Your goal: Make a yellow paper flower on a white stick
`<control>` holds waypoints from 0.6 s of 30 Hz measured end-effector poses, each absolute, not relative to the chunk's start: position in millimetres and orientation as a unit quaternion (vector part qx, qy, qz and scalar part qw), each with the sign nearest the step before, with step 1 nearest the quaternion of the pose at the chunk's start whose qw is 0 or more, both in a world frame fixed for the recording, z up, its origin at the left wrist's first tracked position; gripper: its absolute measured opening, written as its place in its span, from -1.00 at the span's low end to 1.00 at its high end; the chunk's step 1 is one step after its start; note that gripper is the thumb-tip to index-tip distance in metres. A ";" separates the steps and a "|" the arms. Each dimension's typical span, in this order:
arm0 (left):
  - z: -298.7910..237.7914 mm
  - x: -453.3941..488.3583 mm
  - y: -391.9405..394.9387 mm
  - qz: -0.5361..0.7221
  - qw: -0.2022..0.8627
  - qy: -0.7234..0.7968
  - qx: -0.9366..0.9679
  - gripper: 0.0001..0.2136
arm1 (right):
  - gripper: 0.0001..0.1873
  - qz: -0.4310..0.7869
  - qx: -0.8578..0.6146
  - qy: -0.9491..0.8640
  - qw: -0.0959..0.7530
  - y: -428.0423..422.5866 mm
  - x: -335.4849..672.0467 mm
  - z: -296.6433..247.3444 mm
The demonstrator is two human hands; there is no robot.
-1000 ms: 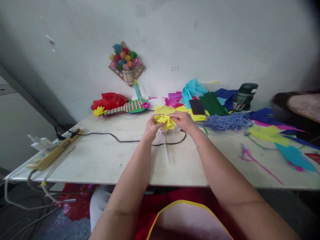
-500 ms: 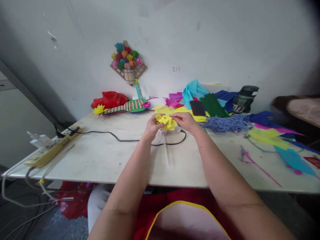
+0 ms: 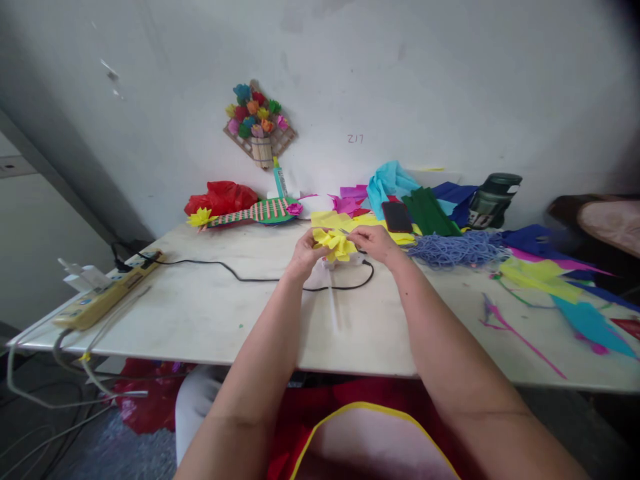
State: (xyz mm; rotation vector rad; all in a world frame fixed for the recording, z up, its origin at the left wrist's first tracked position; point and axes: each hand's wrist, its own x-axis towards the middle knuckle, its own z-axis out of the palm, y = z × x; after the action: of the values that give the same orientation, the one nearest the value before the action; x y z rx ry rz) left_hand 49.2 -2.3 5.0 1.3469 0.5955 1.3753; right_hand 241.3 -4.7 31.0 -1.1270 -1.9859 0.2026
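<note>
Above the near half of the pale table, the yellow paper flower is a crumpled rosette of thin, bright tissue with ragged, pointed petals that fan outward. It is held just over the tabletop between both hands. The left hand is at its 9 o'clock, with fingers curled and closed on the flower's side. The right hand is at its 3 o'clock, with fingertips pinched on a petal at the upper edge. A black cable loops under the flower from 8 o'clock. At 1 o'clock a dark phone lies on the coloured paper sheets. Farther on, the label on the dark bottle is too small to read. On the wall at 12 o'clock, "Z17" is handwritten in red.
</note>
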 end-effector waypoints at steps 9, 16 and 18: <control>4.3 47.8 0.1 0.593 0.532 0.234 0.557 -0.57 | -0.57 0.124 -0.442 -0.782 0.421 -5.2 247.4 32.0; 3.5 47.0 1.1 0.608 0.524 0.238 0.547 -0.57 | -0.65 0.146 -0.451 -0.771 0.425 -5.3 253.0 33.3; 3.7 46.6 2.0 0.619 0.521 0.246 0.534 -0.56 | -0.66 0.161 -0.453 -0.770 0.420 -5.3 255.3 32.8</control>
State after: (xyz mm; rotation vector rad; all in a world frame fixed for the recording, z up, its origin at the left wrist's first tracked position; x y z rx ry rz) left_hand 46.6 2.0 3.7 1.2810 0.5885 1.4838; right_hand 255.3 -5.3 32.8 -1.1344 -1.9307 0.4026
